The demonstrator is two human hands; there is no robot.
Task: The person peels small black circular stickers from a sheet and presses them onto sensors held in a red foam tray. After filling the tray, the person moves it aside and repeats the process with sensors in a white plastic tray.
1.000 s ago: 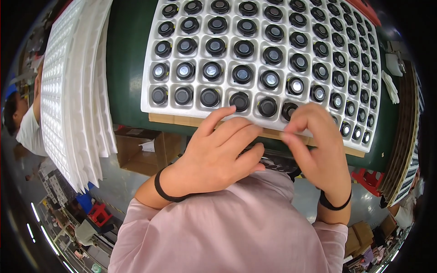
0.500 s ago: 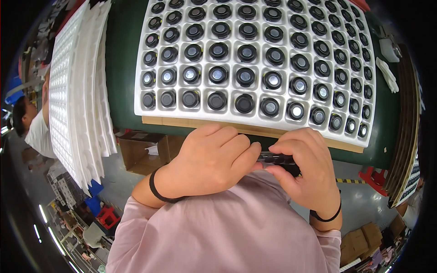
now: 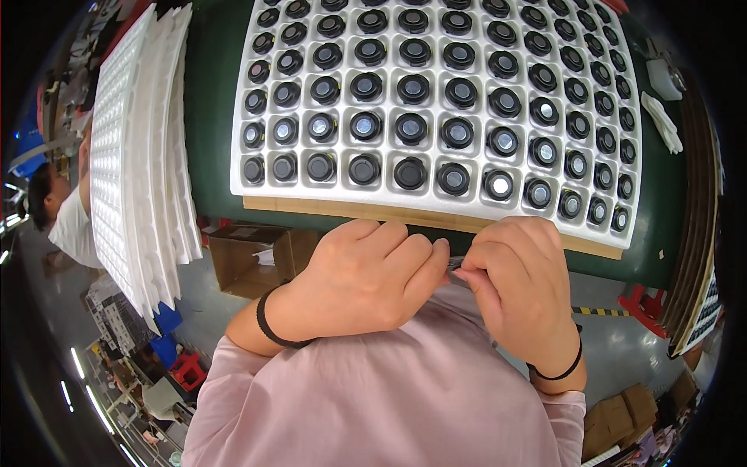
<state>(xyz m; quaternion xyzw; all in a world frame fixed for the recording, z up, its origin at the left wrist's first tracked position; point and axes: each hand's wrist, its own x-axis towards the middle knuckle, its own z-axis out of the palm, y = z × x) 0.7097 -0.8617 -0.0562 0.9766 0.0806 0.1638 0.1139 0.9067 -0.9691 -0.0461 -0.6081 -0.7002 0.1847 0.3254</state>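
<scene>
Both hands work close to the body: the left hand (image 3: 366, 280) and the right hand (image 3: 517, 284) pinch together a small dark part (image 3: 455, 265), mostly hidden. Next probably comes careful placing into the white tray (image 3: 436, 204) of black round pieces (image 3: 410, 173).

Whatever the left hand (image 3: 366, 280) and right hand (image 3: 517, 284) pinch between them is almost wholly covered by the fingers; only a thin grey sliver (image 3: 454, 265) shows where the fingertips meet, too small to tell its kind. The white tray (image 3: 436, 204) of round black parts runs out past the top edge of the picture, so its far rows are cut off, and the near edge of the bench (image 3: 622, 265) is hidden behind both hands. The person at the far left (image 3: 58, 214) is cut by the dark rim and blurred.
</scene>
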